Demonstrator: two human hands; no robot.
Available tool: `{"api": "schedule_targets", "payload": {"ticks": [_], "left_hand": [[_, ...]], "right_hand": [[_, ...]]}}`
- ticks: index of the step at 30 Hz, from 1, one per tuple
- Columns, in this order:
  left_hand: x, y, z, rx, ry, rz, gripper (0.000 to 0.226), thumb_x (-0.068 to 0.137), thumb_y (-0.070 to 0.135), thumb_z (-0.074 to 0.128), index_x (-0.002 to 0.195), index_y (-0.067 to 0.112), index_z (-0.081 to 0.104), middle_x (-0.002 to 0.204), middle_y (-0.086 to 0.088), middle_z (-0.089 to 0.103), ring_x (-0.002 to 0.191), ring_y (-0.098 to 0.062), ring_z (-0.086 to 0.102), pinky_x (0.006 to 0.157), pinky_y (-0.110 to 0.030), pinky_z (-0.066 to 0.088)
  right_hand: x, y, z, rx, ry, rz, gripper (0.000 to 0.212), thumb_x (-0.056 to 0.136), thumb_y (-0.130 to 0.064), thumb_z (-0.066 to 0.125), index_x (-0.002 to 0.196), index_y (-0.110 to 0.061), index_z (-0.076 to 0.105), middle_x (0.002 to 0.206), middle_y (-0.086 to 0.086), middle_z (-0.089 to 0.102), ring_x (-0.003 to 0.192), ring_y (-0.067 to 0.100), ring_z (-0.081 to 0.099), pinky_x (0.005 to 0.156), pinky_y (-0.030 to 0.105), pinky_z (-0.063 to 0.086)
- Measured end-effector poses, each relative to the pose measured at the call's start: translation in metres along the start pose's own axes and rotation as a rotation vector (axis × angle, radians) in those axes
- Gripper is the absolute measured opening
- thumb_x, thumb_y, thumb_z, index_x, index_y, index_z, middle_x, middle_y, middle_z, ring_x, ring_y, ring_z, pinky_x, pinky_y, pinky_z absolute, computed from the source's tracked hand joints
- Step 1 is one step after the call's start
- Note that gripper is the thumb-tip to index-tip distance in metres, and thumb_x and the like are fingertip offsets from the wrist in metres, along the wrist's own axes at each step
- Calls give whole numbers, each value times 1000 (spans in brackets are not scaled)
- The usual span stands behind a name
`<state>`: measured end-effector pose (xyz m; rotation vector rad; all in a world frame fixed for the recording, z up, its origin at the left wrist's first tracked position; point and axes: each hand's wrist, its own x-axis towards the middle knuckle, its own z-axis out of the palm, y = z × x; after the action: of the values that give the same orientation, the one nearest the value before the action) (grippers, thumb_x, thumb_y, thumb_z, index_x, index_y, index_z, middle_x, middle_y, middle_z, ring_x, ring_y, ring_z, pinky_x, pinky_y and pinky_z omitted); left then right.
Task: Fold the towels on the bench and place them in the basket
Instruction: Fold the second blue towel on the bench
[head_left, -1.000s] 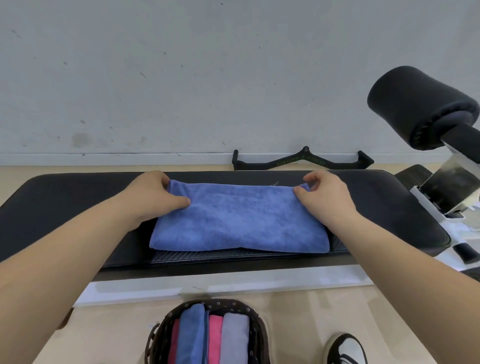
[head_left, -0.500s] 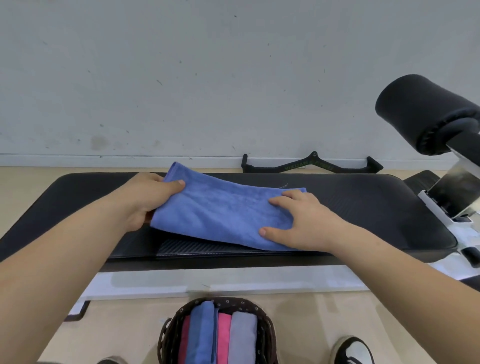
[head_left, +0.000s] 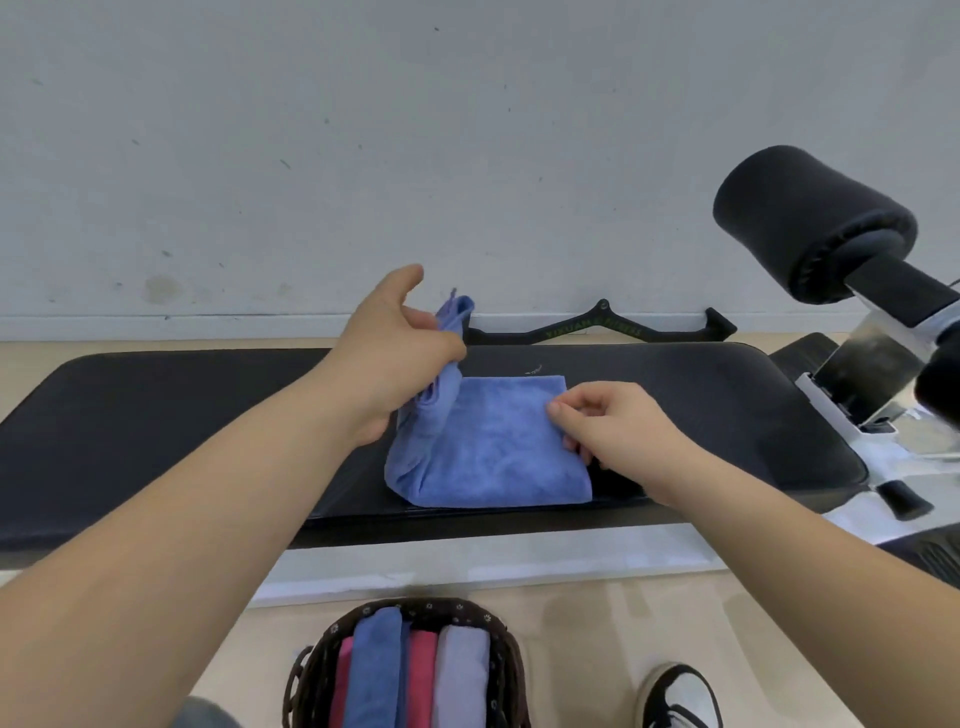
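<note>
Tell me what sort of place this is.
Probably a gym or home workout corner: a padded black bench, a foam roller pad on a white frame, and a cable-machine handle lying by the wall.

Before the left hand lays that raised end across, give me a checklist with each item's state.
1. Left hand grips the raised end of the blue towel: ok.
2. Right hand pins the towel's right edge: ok.
3. Towel lies wholly on the bench pad: ok.
4. Raised end's edges aligned: not ok, bunched.
5. Room in the basket for another towel: cannot tell.
</note>
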<state>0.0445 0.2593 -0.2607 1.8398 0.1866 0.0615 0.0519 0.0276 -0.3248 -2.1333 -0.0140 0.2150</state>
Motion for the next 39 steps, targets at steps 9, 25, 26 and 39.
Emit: {"api": "schedule_targets", "payload": {"ticks": [9,25,26,39], "left_hand": [[-9,-20,89,286,-373,28,82,96,11,65,163,25,21,107,9,61,77,-18,72,81,-37,64],[7,-55,17,856,-139,63,61,85,61,67,126,18,50,98,6,62,85,-11,60,61,-26,42],[6,-57,17,839,-149,19,62,85,64,65,122,16,51,99,5,62,85,-11,61,63,-28,45],[-23,-70,42,991,-23,117,60,92,72,46,119,18,51,101,2,63,85,-20,64,73,-41,58]], "right_hand": [[4,7,-7,184,-19,70,43,107,-40,46,90,-10,70,65,4,68,57,15,59,52,26,49],[12,0,6,-161,74,-6,29,88,-33,71,93,-5,63,82,12,68,79,30,68,73,45,59],[12,2,7,-206,94,-40,22,90,-31,67,95,-10,63,78,6,65,76,27,65,76,46,58],[-1,-11,12,-755,83,-379,55,94,-53,58,143,-29,51,136,-3,50,128,23,47,99,39,46]]}}
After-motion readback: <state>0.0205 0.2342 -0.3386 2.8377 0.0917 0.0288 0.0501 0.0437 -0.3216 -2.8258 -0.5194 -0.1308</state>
